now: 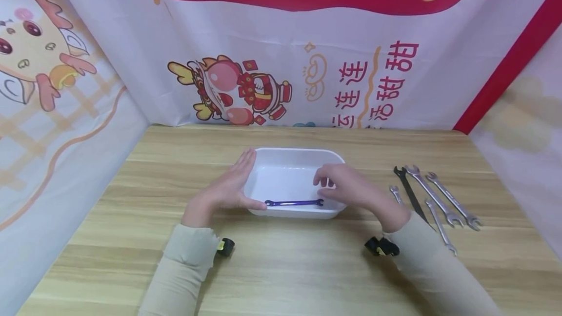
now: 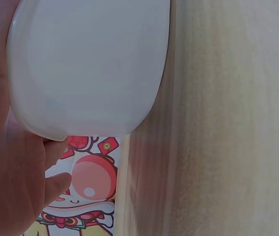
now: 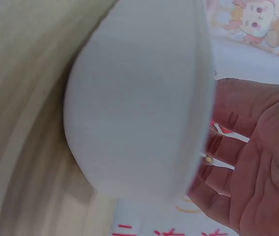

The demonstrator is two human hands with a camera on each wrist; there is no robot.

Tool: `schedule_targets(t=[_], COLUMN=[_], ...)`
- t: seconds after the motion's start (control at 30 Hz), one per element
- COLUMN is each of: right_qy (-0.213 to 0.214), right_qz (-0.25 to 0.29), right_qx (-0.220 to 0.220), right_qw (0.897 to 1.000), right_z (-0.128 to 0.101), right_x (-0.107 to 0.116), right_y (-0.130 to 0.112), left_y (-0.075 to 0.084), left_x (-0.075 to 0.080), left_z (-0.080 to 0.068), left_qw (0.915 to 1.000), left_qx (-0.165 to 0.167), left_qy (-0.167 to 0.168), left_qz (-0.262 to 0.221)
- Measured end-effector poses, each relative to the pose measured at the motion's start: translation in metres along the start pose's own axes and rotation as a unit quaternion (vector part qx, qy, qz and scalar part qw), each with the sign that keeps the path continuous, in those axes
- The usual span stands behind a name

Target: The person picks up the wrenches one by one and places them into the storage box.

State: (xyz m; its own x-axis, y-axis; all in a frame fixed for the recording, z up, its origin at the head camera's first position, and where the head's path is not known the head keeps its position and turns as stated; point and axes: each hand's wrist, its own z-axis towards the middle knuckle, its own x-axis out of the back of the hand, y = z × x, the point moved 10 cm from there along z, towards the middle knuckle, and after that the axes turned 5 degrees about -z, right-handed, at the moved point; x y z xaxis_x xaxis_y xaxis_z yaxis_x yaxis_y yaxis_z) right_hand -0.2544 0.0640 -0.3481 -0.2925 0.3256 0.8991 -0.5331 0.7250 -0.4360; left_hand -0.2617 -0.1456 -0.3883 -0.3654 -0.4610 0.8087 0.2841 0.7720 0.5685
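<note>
The left hand (image 1: 226, 189) lies flat-fingered against the white tray (image 1: 303, 156) at its nine o'clock wall, grasping nothing, while the right hand (image 1: 347, 190) curls over the three o'clock rim, seemingly pinching it, though the wrist views are too close to confirm. The purple wrench (image 1: 294, 203) lies inside along the six o'clock wall. Steadying from both sides evenly would keep the tray from sliding toward the loose wrenches (image 1: 434, 199) at three o'clock.

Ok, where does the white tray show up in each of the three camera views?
Head: the white tray sits mid-table, between the left hand and the right hand, with a purple wrench inside.
Left wrist: the tray's outer wall fills the upper left, against the palm.
Right wrist: the tray's outer wall fills the centre, fingers to its right.
Shared landmark: the wooden table.
</note>
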Motion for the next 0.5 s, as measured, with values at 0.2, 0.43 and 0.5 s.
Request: schedule_targets(t=[0.2, 0.43, 0.5], right_qy=[0.020, 0.048, 0.054], right_qz=[-0.004, -0.023, -0.029], right_qx=[-0.021, -0.052, -0.060], right_qw=[1.000, 0.997, 0.996], right_z=[-0.018, -0.039, -0.045], right_x=[0.018, 0.039, 0.045], right_y=[0.007, 0.023, 0.029], left_y=[0.000, 0.000, 0.000], left_x=[0.001, 0.001, 0.001], left_z=[0.000, 0.000, 0.001], left_qw=[1.0000, 1.0000, 1.0000], left_qx=[0.002, 0.003, 0.005], left_qy=[0.001, 0.000, 0.000], left_qz=[-0.002, -0.004, -0.005])
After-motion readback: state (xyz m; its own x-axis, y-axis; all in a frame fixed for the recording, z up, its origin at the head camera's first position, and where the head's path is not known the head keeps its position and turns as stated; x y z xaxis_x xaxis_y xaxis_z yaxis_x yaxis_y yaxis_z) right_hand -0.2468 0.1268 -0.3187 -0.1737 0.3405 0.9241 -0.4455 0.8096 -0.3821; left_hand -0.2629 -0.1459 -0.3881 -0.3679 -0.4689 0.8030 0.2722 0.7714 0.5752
